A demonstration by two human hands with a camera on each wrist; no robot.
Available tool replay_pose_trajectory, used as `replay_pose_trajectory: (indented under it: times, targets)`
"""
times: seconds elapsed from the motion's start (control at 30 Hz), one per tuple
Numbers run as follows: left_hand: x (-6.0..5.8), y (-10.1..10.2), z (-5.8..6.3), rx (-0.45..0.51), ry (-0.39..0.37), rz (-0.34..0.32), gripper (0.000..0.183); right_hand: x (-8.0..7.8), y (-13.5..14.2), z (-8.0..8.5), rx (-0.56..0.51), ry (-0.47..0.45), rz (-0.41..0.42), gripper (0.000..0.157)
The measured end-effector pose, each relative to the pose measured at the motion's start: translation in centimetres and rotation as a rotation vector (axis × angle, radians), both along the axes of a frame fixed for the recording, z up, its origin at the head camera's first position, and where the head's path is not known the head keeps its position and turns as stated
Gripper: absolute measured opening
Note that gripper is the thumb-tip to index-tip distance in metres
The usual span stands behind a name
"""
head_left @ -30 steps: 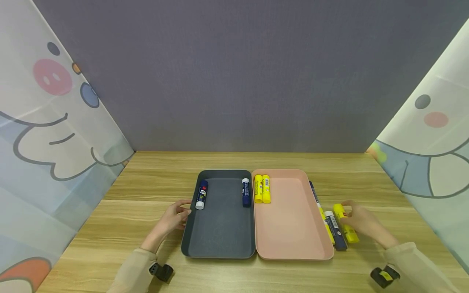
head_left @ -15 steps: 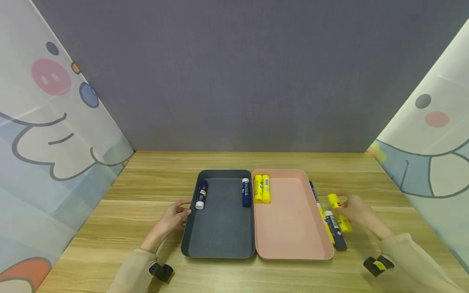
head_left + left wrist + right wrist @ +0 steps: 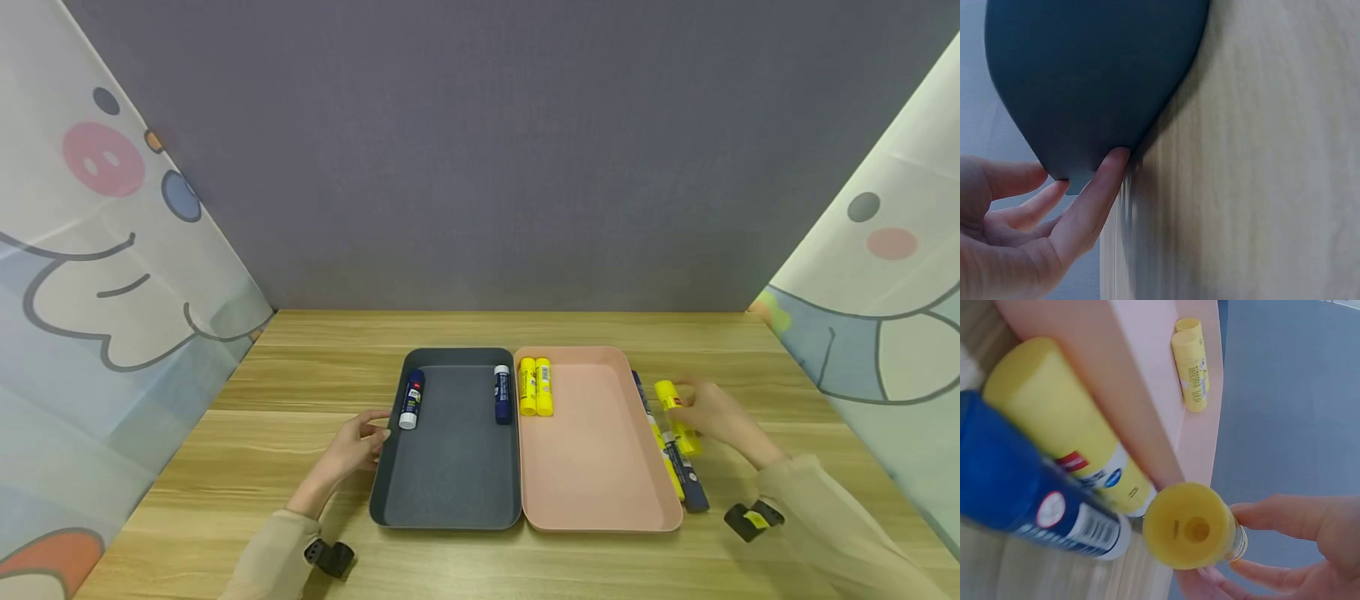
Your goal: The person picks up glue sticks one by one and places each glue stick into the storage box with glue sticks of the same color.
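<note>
My right hand point(image 3: 708, 410) pinches a yellow glue stick point(image 3: 666, 393) between thumb and fingers, right of the pink tray point(image 3: 592, 475). Seen in the right wrist view, the held yellow glue stick point(image 3: 1179, 525) points its hollow end at the camera. Beside the tray's right wall lie another yellow glue stick point(image 3: 1054, 400) and a dark blue glue stick point(image 3: 1016, 475). A further dark blue one point(image 3: 639, 388) lies farther back. My left hand point(image 3: 351, 450) holds the left wall of the dark grey tray point(image 3: 450, 492), fingertips at its rim and lower edge in the left wrist view.
Inside the grey tray lie two dark blue glue sticks point(image 3: 412, 400), one near each side. Two yellow glue sticks point(image 3: 528, 387) lie side by side at the pink tray's back left. A grey panel point(image 3: 510, 167) stands behind the wooden table point(image 3: 330, 350).
My right hand has moved left and away from me with the yellow glue stick, over toward the pink tray's right side. The left hand has stayed at the grey tray.
</note>
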State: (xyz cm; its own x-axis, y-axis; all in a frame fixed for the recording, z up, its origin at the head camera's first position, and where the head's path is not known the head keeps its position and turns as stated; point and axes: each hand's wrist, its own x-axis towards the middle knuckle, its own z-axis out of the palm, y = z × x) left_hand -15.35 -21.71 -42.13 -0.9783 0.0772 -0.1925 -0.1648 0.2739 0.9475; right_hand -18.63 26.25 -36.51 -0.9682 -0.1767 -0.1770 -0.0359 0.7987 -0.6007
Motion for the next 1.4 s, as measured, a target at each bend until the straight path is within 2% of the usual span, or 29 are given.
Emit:
replay_pose_trajectory:
  times: [0.17, 0.5, 0.87, 1.1, 1.4]
  targets:
    - [0.0, -0.1, -0.1, -0.004, 0.0, -0.008, 0.039, -0.7, -0.6, 0.2, -0.038, -0.003, 0.025, 0.06]
    - [0.0, 0.0, 0.1, -0.022, -0.001, 0.002, 0.039, -1.8, -2.0, 0.8, -0.05, -0.04, 0.021, 0.062]
    - [0.0, 0.0, 0.0, -0.011, -0.008, 0.005, 0.039, -3.5, -4.0, 1.2, -0.077, -0.059, -0.007, 0.06]
    - [0.0, 0.0, 0.0, -0.01, -0.009, 0.011, 0.039, -4.2, -5.0, 1.1, -0.131, -0.105, -0.032, 0.061]
    - [0.0, -0.1, 0.0, -0.015, -0.007, -0.004, 0.039, -5.3, -6.0, 0.8, -0.131, -0.121, -0.045, 0.06]
